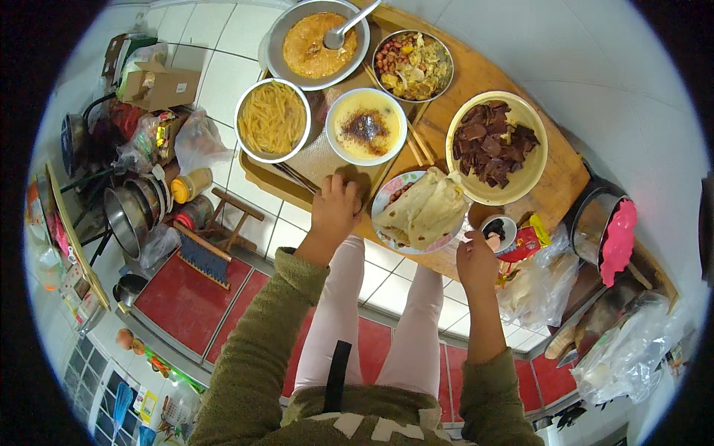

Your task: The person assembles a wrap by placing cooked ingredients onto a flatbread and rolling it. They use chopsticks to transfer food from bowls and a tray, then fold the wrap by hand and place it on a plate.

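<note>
My left hand (338, 202) is at the near edge of the wooden table, its fingers curled together; what they hold, if anything, is hidden. A pair of dark chopsticks (295, 175) lies right beside those fingers. Just beyond stands a white bowl of pale yellow food with a dark topping (367, 126). Between my hands sits a plate (381, 199) with folded flatbreads (422, 209) over some reddish bits. My right hand (476, 256) is closed, fingertips pressed together, next to a small white bowl (511, 233) with dark and pinkish pieces in it. Its grip is too small to make out.
Further back are a bowl of yellow strips (273, 119), a metal basin of orange sauce (316, 46) with a spoon (343, 33), a bowl of peanuts and egg-like pieces (413, 65), and a cream bowl of dark brown slices (494, 145). A wooden stool (236, 217) stands left.
</note>
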Tool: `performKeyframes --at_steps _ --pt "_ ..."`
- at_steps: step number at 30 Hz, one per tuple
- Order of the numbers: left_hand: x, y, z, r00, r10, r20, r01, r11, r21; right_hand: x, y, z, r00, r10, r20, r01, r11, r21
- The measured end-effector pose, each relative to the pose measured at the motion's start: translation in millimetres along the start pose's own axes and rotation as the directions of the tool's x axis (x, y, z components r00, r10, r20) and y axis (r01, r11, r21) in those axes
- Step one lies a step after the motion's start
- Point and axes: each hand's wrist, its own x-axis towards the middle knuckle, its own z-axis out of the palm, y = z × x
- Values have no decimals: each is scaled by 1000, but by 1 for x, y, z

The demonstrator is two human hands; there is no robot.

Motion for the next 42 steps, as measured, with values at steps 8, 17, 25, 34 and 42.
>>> performKeyframes --at_steps 8,17,25,34,42 --pt "-2 -1 -19 999 13 -40 -24 958 -285 100 -142 -53 964 -244 -109 214 457 863" --pt "24 -15 -15 933 -334 -135 39 466 -884 168 -187 -59 970 -238 -41 136 398 907" --pt "58 -14 -21 928 -314 202 203 -31 -979 171 -207 -58 974 -213 -82 152 337 929" --pt "64 -21 -20 925 -288 247 226 -105 -968 137 -169 -46 974 -140 -179 216 327 920" --pt "59 -23 -25 929 -289 232 208 -112 -972 30 -73 -12 983 -144 -114 163 398 903"
